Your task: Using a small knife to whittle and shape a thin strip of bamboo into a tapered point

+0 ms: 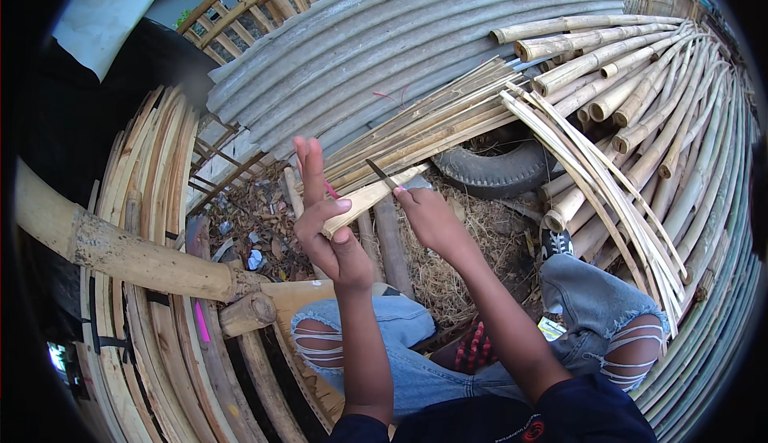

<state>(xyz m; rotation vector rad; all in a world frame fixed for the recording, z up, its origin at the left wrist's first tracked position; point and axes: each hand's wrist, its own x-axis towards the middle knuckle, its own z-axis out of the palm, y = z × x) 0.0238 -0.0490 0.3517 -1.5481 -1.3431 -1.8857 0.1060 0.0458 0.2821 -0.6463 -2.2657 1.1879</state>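
The left hand point(328, 231) pinches a short pale bamboo strip point(374, 195), two fingers raised; the right hand point(428, 215) grips a dark knife point(381, 174) at its far end, seemingly mid-trim, with little pared.

A: What is held in the left hand point(332, 231)?

B: A pale bamboo strip point(372, 196) is pinched there, two fingers raised straight. A dark knife point(382, 174) is kept in the grip of the right hand point(428, 219), its blade laid against the strip.

A: And around them?

B: Bamboo poles point(632, 83) are stacked at right, over a tyre point(496, 172); corrugated sheeting point(400, 51) is seen behind.
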